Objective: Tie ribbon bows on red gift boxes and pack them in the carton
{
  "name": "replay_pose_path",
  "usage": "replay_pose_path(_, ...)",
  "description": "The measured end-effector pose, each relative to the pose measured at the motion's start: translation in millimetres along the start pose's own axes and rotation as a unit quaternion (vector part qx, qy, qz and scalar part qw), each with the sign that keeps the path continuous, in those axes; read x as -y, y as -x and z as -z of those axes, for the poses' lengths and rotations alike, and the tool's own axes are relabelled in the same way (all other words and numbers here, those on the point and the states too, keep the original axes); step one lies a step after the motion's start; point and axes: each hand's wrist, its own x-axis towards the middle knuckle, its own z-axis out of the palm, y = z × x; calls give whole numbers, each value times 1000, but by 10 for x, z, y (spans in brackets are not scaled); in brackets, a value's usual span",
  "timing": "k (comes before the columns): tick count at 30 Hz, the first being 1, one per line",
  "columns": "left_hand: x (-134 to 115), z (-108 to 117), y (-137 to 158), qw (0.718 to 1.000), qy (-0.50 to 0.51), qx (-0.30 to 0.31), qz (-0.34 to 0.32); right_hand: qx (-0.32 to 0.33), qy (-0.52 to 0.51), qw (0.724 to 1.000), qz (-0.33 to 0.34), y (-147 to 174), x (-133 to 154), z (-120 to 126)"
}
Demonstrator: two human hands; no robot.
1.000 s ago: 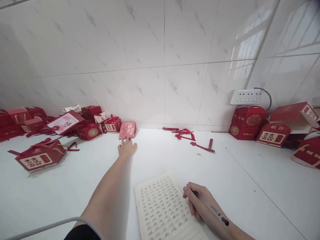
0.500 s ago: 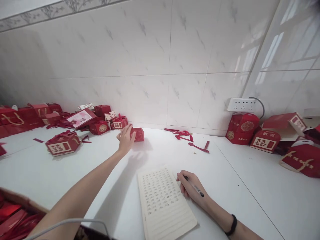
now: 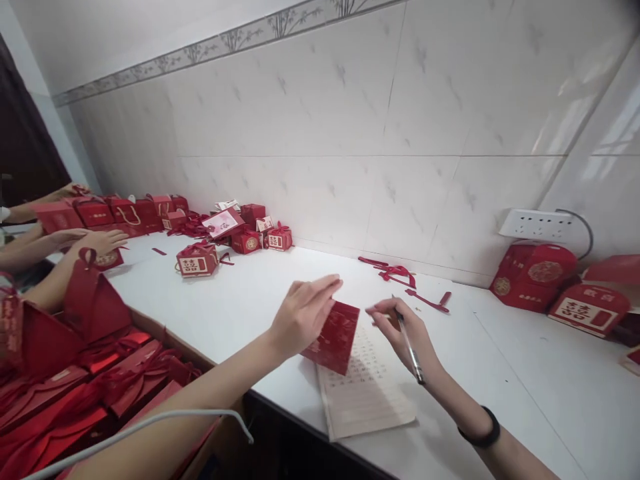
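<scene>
My left hand [image 3: 304, 315] grips a small red box [image 3: 336, 339] with a faint printed pattern, its fingers over the top and far side. The box is tilted above the notebook [image 3: 367, 400] and hides part of its handwritten page. In my right hand [image 3: 407, 333] is a pen [image 3: 413, 357], its dark cap end pointing down toward me. The thumb and index finger of that hand reach toward the box, a little apart from it. A black band [image 3: 483, 430] circles my right wrist.
Red gift boxes [image 3: 197, 261] stand along the wall at left and right [image 3: 535, 273]. Loose ribbons [image 3: 397, 273] lie at the back. A carton [image 3: 165, 330] of red boxes sits at lower left. Other people's hands [image 3: 103, 247] work at far left. A power strip [image 3: 537, 223] is on the wall.
My left hand has brought the red box from the back of the table to above the notebook. My right hand has lifted off the notebook with the pen. The view has swung left.
</scene>
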Motion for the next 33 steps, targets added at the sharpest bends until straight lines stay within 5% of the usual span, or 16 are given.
replay_pose_path(3, -121, -54, 136, 999, 36, 36, 20, 91, 83, 988, 90, -176, 380, -57)
replay_pose_path(6, -132, -87, 223, 994, 77, 47, 63, 205, 149, 962, 97, -254, 586, -130)
replay_pose_path(9, -125, -100, 261, 986, 113, 47, 114, 252, 183, 946, 94, -232, 593, -191)
replay_pose_path(18, -136, -125, 236, 949, 247, 85, 177, 225, 170, 956, 86, -103, 410, -193)
replay_pose_path(24, -170, -98, 188, 935, 221, 98, 261, 224, 149, 959, 89, -116, 393, -187)
replay_pose_path(29, -197, -94, 189, 956, 219, 73, 179, 254, 85, 961, 69, -139, 343, -151)
replay_pose_path(33, -207, -102, 202, 955, 227, 61, 182, 242, 68, 966, 58, -152, 317, -159)
